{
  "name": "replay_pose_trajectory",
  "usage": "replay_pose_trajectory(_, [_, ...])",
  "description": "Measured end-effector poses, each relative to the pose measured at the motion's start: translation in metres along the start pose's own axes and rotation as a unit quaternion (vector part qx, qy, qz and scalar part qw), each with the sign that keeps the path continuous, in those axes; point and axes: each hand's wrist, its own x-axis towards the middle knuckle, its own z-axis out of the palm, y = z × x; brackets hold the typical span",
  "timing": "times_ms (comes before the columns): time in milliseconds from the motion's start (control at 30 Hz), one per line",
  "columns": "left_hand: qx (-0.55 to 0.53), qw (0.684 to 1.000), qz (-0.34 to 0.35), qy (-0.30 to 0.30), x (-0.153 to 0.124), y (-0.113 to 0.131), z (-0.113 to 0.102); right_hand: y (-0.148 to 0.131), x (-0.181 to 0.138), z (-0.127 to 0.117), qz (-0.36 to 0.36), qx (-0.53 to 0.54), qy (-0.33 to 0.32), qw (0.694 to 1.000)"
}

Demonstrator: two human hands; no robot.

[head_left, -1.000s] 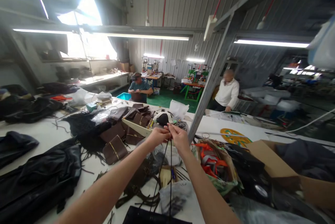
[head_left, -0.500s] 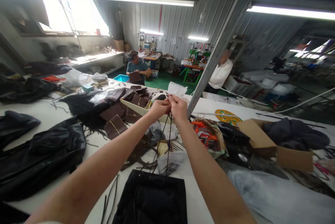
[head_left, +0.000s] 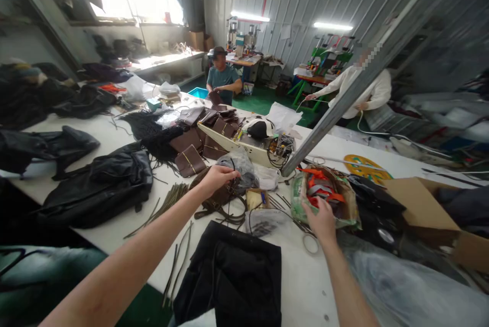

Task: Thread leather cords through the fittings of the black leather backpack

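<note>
A black fabric bag (head_left: 248,276) lies on the white table in front of me, its top edge facing away. Just beyond that edge, my left hand (head_left: 221,179) is closed in a pinch on a thin black cord, whose end sticks up above the fingers. My right hand (head_left: 321,220) is off to the right, in front of a plastic-lined bag (head_left: 300,197) of orange and grey pieces. Its thumb and fingertips look apart, and I make out no object between them. A thin dark cord arcs across the table between the bag and this hand.
Brown leather pouches (head_left: 191,160) and black leather bags (head_left: 103,189) cover the left side. Behind my hands are a cream machine (head_left: 248,151) and a slanting metal post (head_left: 344,92). A cardboard box (head_left: 424,205) stands right. Two people are beyond the table.
My hands were together, high over the bag, with two taut cords below them. They have moved apart and down, the right one farther right. The view has shifted too.
</note>
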Motion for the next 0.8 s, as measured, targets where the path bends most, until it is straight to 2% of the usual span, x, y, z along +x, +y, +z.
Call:
replay_pose_trajectory(67, [-0.012,1.000,-0.009,0.016,-0.001,-0.006,0.002,-0.012,-0.012,0.030,-0.021,0.014,-0.030,0.999])
replay_pose_trajectory(100, [-0.019,1.000,-0.004,0.019,-0.001,-0.005,0.004,-0.028,-0.016,0.050,-0.028,0.057,-0.094,0.994])
replay_pose_trajectory(167, [-0.038,0.999,0.015,0.011,0.001,0.003,0.010,-0.070,-0.021,0.089,-0.042,0.168,-0.203,0.964])
replay_pose_trajectory(267, [-0.063,0.996,0.055,-0.034,0.004,0.021,0.016,-0.132,-0.018,0.135,-0.044,0.265,-0.306,0.913])
replay_pose_trajectory(333, [-0.069,0.993,0.079,-0.049,0.005,0.030,0.016,-0.155,-0.018,0.152,-0.039,0.299,-0.318,0.899])
replay_pose_trajectory(400, [-0.068,0.992,0.096,-0.054,0.005,0.032,0.014,-0.162,-0.020,0.160,-0.041,0.309,-0.304,0.900])
replay_pose_trajectory(467, [-0.056,0.990,0.099,-0.083,0.004,0.024,0.009,-0.153,-0.023,0.161,-0.044,0.289,-0.318,0.902])
replay_pose_trajectory(533, [-0.038,0.989,0.084,-0.119,0.000,0.009,0.001,-0.132,-0.023,0.158,-0.050,0.233,-0.350,0.906])
replay_pose_trajectory(567, [-0.030,0.991,0.067,-0.115,-0.004,0.000,-0.005,-0.118,-0.021,0.157,-0.059,0.194,-0.358,0.912])
replay_pose_trajectory(633, [-0.015,0.998,0.031,-0.061,-0.017,-0.022,-0.020,-0.088,-0.017,0.156,-0.093,0.114,-0.354,0.924])
replay_pose_trajectory(700, [-0.016,1.000,-0.008,0.022,-0.040,-0.050,-0.036,-0.056,-0.016,0.162,-0.116,0.054,-0.353,0.927])
replay_pose_trajectory(800, [-0.072,0.984,-0.087,0.139,-0.084,-0.102,-0.053,-0.013,-0.037,0.188,-0.104,0.001,-0.417,0.903])
